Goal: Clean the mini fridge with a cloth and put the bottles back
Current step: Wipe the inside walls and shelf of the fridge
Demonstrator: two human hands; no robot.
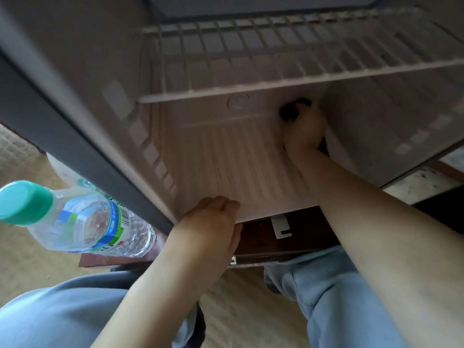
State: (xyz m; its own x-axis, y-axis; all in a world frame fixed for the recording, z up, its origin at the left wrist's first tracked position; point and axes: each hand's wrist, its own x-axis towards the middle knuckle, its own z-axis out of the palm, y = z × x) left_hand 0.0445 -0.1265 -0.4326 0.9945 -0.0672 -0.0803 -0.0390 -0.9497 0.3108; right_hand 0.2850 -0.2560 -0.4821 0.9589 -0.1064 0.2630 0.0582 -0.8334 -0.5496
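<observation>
Fingers of the right hand (305,131) bunch a pale cloth (336,146) on the mini fridge (226,156)'s ribbed plastic floor; those of the left hand (213,222) clasp its near lip.

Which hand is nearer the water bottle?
Left. The left hand holds the front edge of the fridge, just right of the water bottle; the right hand is deep inside, gripping a cloth.

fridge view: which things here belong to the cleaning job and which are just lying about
In the job: mini fridge, wire shelf, dark cloth in the right hand, left hand holding the fridge's front edge, water bottle waiting outside on the left.
Just lying about: white bracket, brown wooden base under the fridge.
</observation>
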